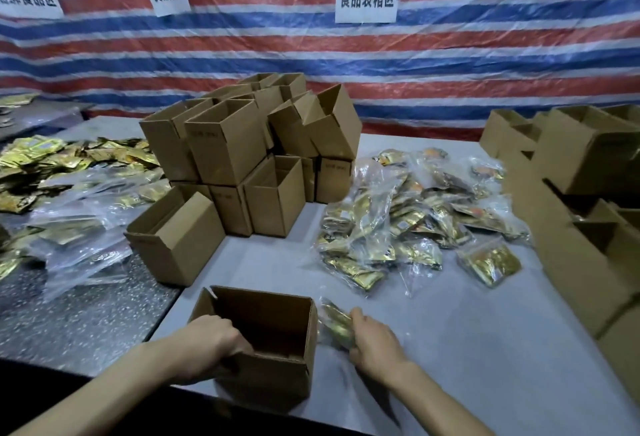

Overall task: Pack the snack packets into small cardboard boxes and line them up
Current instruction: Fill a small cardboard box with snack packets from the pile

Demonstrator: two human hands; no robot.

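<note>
Gripping the near-left rim of the open box (277, 376), your left hand (207, 342) has its fingers curled over the edge & down inside. The box stands upright at the near edge of the grey table (485, 366), flaps up. Its inside looks bare, tho the bottom is too shadowed to be sure. Your right hand (375, 344) is just right of the box, fingers closed round a gold snack packet (334, 323) in clear wrap, held low beside the box's right wall.

Further out, center-right, lies a loose pile of bagged packets (408, 221). Behind the box is a two-tier stack of open boxes (242, 158); the insides that show are bare cardboard. One more box (176, 245) sits tilted at the stack's left. More boxes (588, 165) are along the right edge, more gold packets (62, 165) far left.
</note>
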